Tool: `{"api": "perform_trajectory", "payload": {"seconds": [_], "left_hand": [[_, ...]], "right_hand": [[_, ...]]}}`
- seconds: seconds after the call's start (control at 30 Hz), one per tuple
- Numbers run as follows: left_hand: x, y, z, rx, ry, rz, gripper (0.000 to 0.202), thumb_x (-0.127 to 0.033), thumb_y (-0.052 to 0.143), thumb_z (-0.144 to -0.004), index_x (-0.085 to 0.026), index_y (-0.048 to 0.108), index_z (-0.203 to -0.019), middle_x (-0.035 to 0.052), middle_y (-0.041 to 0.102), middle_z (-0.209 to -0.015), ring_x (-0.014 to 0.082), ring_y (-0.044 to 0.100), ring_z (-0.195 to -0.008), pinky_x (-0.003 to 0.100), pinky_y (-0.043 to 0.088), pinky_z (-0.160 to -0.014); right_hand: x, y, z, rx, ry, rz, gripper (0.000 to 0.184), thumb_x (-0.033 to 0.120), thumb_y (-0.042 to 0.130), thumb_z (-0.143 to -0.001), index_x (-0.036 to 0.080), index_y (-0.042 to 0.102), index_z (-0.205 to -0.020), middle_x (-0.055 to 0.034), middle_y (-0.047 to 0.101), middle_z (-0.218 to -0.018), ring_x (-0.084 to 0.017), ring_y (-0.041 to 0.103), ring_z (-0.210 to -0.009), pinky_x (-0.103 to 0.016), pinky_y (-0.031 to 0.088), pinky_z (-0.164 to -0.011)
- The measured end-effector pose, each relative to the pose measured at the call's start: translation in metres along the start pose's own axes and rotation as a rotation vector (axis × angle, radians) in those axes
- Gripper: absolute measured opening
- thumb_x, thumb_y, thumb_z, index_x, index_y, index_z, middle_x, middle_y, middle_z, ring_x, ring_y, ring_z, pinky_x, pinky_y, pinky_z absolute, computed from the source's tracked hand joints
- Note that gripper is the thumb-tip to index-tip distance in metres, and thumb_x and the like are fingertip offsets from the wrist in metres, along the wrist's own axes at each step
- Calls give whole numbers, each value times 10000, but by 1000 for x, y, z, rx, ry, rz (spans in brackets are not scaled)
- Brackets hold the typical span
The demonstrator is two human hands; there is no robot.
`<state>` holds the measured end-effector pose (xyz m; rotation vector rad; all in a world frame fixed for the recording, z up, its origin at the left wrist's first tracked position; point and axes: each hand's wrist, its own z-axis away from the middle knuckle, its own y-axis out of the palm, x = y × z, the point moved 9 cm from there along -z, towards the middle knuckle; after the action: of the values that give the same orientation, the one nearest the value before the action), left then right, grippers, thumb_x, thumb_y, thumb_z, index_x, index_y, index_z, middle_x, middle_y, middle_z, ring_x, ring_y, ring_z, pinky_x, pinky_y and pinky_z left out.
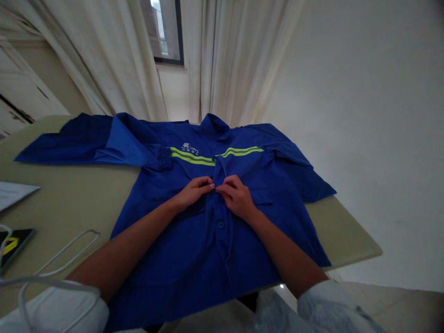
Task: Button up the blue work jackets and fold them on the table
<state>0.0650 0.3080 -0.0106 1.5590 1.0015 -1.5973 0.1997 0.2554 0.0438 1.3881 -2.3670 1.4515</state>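
A blue work jacket [180,277] lies front side up, with a yellow-green striped band across its chest and a white print on one side. Both my hands meet at its front placket, just below the band. My left hand [196,190] pinches the placket edge with thumb and forefinger. Close against it, my right hand [237,196] is also closed on the placket; the fingers hide most of what lies between them. A dark button [221,225] shows lower down the placket. The jacket's collar [214,127] points away from me, and one sleeve [128,143] is folded across.
The jacket rests on a beige table [79,194], whose right corner juts toward a white wall [364,115]. At left are a white cable [65,252], a paper [15,194] and a dark flat object [17,247] with a yellow mark. Curtains [239,55] hang behind.
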Motion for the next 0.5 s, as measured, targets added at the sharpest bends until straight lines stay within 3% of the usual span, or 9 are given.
{"api": "perform_trajectory", "payload": {"seconds": [0.13,0.27,0.4,0.5], "left_hand": [[2,0,0,-26,-7,8,417,-584,727,-816,-189,595,-829,-41,516,-720,125,467,-685,242,384,-629],[-7,4,1,-3,85,-105,399,-570,672,-871,-186,589,-805,-34,520,-731,131,473,-703,249,393,-642],[-12,5,4,14,127,-212,331,-502,619,-924,-184,604,-836,-36,534,-734,132,480,-703,252,391,-651],[-9,7,4,37,115,-282,326,-487,590,-947,-183,614,-831,-33,549,-715,138,491,-682,255,387,-630]], "right_hand": [[-4,9,-1,128,4,36,238,180,516,-1027,251,744,-1034,-79,629,-1117,-158,588,-840,-289,493,-761],[-15,13,-3,139,149,-191,91,316,651,-990,227,665,-985,-46,627,-990,-154,579,-782,-278,490,-719],[-37,24,1,128,420,-394,312,394,809,-845,223,595,-993,16,596,-863,-126,515,-654,-252,445,-604],[-39,27,2,136,446,-368,341,363,819,-811,223,587,-1018,23,593,-884,-115,505,-656,-250,446,-623]]}}
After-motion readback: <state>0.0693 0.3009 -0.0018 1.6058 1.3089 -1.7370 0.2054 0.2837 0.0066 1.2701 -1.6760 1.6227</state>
